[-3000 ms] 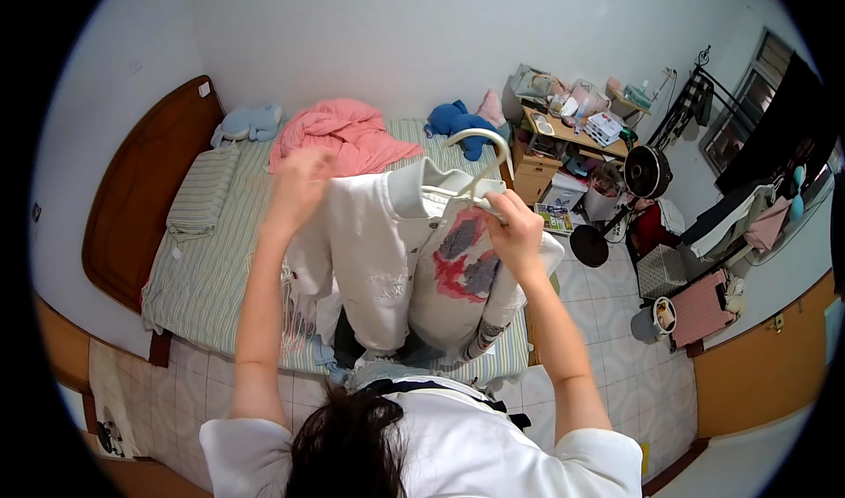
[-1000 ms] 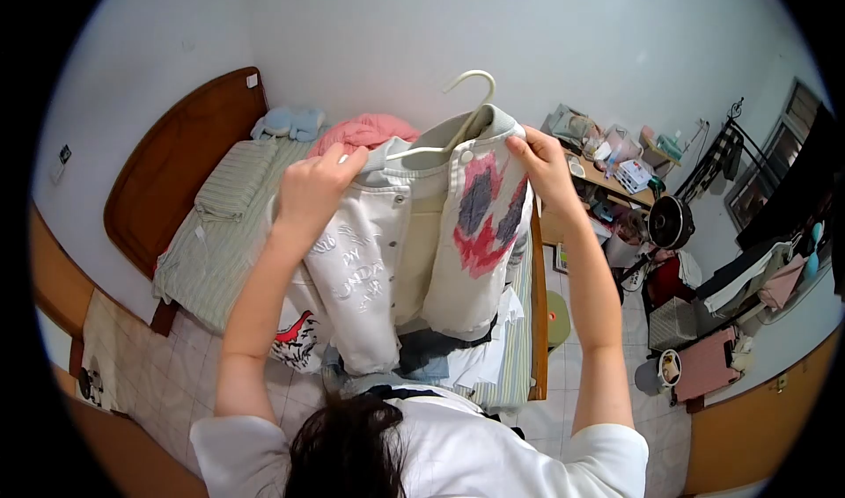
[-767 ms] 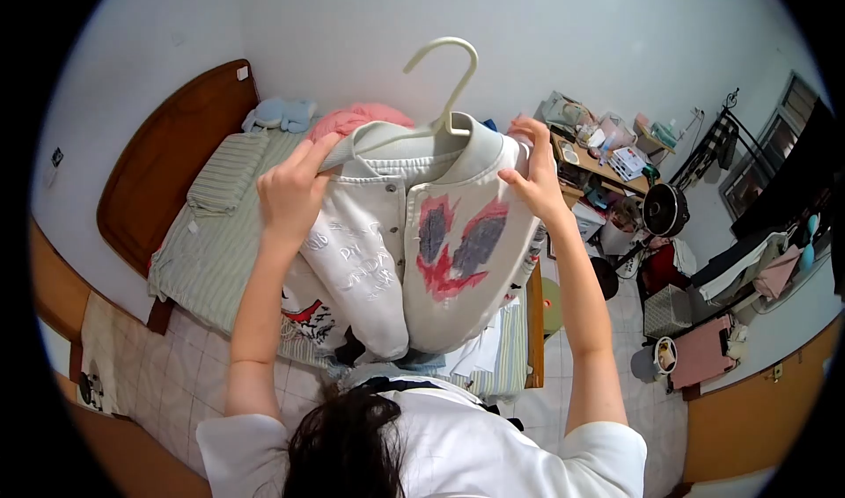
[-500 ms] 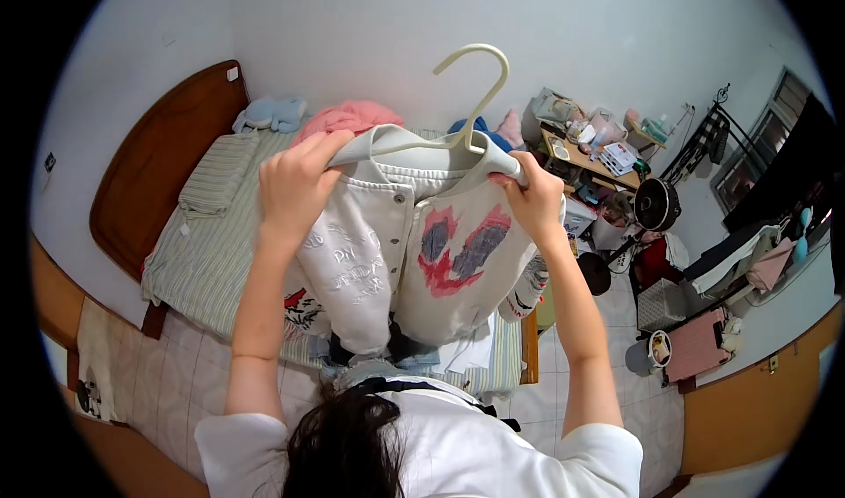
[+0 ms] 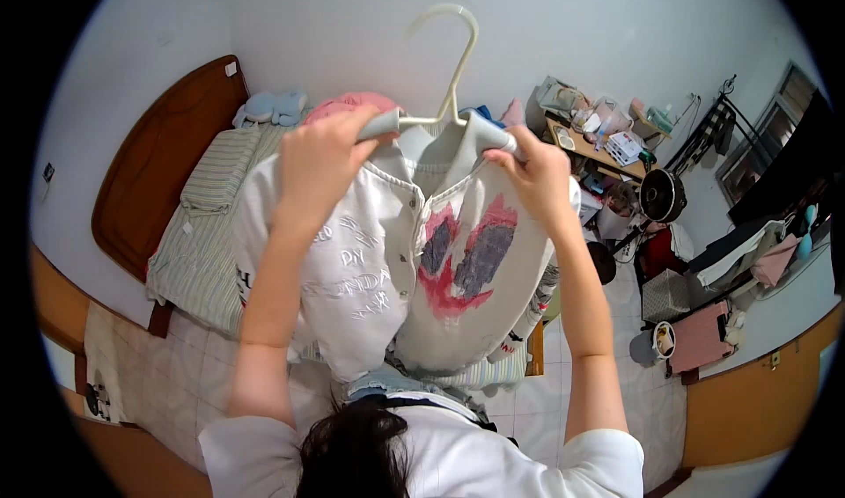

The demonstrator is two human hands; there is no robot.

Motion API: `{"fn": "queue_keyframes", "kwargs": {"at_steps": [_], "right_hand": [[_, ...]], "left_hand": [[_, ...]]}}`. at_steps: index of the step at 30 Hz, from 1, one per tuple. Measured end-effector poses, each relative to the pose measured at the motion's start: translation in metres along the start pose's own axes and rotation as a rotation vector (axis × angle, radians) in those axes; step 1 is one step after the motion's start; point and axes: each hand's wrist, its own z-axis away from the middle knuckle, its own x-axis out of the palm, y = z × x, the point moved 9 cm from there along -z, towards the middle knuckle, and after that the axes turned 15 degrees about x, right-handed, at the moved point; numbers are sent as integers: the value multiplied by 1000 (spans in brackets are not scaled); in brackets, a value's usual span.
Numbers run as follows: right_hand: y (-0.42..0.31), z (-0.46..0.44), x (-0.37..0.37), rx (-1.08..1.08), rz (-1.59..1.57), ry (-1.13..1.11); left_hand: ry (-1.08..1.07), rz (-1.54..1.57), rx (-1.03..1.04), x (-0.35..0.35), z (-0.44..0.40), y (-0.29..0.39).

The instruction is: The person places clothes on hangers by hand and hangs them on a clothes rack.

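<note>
A white jacket [image 5: 352,260] with a pink and grey painted patch hangs upright between my raised arms. At the left side of its grey collar, my left hand [image 5: 324,159] is closed with the fabric pinched. My right hand [image 5: 537,174] grips the collar's other side, thumb toward the front. A cream hanger [image 5: 458,76] sits inside the neck opening, its hook pointing up above the collar. Buttons run down the front, and the two front panels lie apart at the bottom. The hanger's arms are mostly hidden by the cloth and my hands.
Behind the jacket is a bed with a wooden headboard [image 5: 167,164], a striped pillow [image 5: 220,172] and a blue plush toy [image 5: 273,108]. A cluttered desk [image 5: 585,150] stands at the back right. Near it are a black fan [image 5: 662,196] and a rack of hanging clothes [image 5: 748,252].
Both hands have brought the jacket nearer, so it looks larger and its hem hangs lower. The hanger's hook has shifted up and left in view. Both hands keep hold of the collar.
</note>
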Motion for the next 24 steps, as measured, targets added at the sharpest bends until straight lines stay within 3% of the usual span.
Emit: {"fn": "queue_keyframes", "kwargs": {"at_steps": [4,9,11,14,17,24], "right_hand": [[76,22,108,101,44,-238],[178,106,278,316,168,-669],[212,128,331,311,111,-616],[255,155,391,332,153,-530],[284,160,435,334,190,-410],[339,195,521,394,276,-371]], "left_hand": [[-327,162,-158,129,48,-50],[-464,448,-249,321,182,-107],[-594,513,-378,371,226,-110],[-569,485,-394,437,258,-126],[-450,474,-374,497,280,-144],[-542,375,-299,603,336,-157]]}}
